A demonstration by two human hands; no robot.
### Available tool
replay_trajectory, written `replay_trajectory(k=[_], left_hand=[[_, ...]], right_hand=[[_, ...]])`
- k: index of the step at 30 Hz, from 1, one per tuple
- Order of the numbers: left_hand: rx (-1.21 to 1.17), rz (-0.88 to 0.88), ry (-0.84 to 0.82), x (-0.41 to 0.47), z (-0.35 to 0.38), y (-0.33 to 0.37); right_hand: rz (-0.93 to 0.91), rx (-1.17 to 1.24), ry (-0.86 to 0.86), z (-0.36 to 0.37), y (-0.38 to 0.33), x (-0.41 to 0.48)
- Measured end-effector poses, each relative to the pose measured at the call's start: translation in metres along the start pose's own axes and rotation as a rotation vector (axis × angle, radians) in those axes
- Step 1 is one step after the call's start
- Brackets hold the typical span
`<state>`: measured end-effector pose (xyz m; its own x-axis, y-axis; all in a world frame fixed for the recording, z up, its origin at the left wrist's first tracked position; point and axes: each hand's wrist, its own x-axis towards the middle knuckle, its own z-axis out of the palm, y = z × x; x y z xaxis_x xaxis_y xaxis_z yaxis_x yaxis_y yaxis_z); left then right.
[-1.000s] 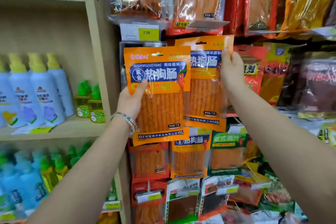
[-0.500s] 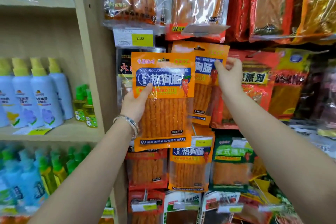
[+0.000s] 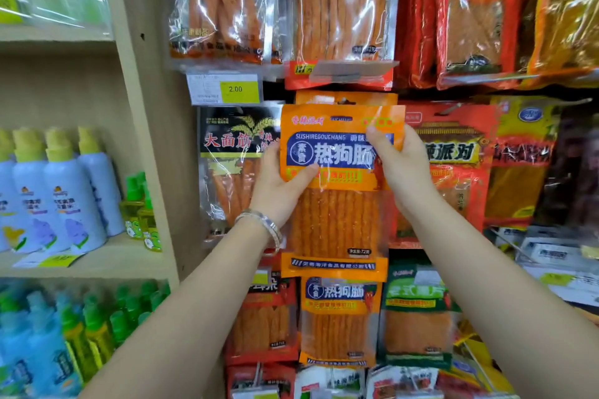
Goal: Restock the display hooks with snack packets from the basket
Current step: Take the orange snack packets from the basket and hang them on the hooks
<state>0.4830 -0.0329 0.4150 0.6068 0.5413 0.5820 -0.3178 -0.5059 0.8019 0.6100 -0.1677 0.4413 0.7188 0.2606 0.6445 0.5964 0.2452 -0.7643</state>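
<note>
Left hand (image 3: 281, 186) and right hand (image 3: 403, 167) pinch one orange snack packet (image 3: 337, 223) — it covers a second packet (image 3: 348, 97) behind; one black packet (image 3: 231, 152) hangs left of it

Shelf (image 3: 107, 261): spray bottles (image 3: 74, 201), price tag (image 3: 55, 260); snack packets (image 3: 337, 317) hang beside

Left of frame: white-and-blue bottles (image 3: 64, 191) with yellow caps are standing in a row on a wooden shelf unit (image 3: 129, 113), with small green-capped yellow bottles (image 3: 142, 214) standing just beside them at the row's right end. Lower left: blue and green bottles (image 3: 48, 350) are crowding the board below. Upper centre: a price label (image 3: 227, 88) is showing 2.00.
</note>
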Motion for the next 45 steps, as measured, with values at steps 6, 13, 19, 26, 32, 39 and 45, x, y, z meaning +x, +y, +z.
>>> replay_trajectory(k=[6,13,19,26,32,39,45], left_hand=[[0.208,0.345,-0.061,0.02,0.001,0.034],[0.273,0.374,-0.08,0.03,0.009,0.043],[0.278,0.392,-0.077,0.029,0.013,0.031],[0.31,0.451,-0.032,0.037,0.016,0.015],[0.665,0.415,-0.168,0.029,0.026,-0.034],[1.002,0.393,-0.24,0.02,0.035,-0.08],[1.1,0.237,-0.307,0.059,0.04,-0.081]], right_hand=[[-0.075,-0.069,0.056,-0.003,-0.007,0.018],[-0.013,-0.078,0.064,0.002,-0.008,0.039],[0.017,-0.065,0.072,0.004,-0.006,0.043],[-0.072,-0.165,0.027,0.006,-0.005,0.047],[-0.379,-0.438,0.181,-0.004,0.032,0.021],[-0.733,-1.211,-0.076,-0.012,0.085,-0.004],[-0.499,-1.412,-0.273,0.012,0.088,0.026]])
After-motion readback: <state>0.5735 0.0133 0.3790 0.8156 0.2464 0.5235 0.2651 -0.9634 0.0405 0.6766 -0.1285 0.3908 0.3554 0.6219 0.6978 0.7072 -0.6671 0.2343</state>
